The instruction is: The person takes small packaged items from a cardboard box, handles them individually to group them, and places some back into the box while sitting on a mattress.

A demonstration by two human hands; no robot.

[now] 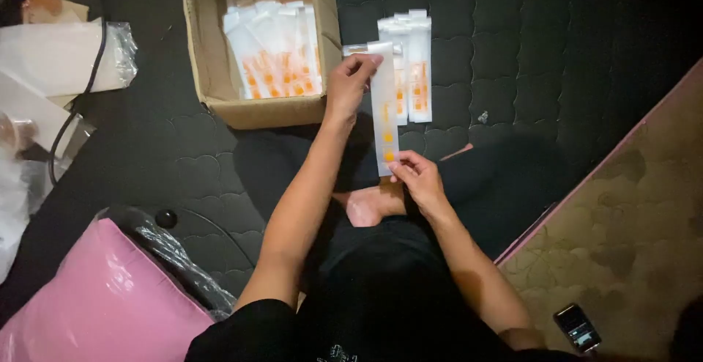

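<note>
while i sit cross-legged on the dark quilted mat (512, 54), both my hands grip one long clear packet (385, 105) with orange print.

my left hand (350, 82) pinches its top end and my right hand (417, 177) pinches its bottom end, so it hangs stretched lengthwise above my lap. just beyond it, a small stack of like packets (411, 65) lies on the mat, beside an open cardboard box (212, 61) with more of them inside. a pink plastic bag (102, 303) lies near my left elbow, and a phone (578, 327) rests on the brownish rug (630, 237) by my right arm.
</note>
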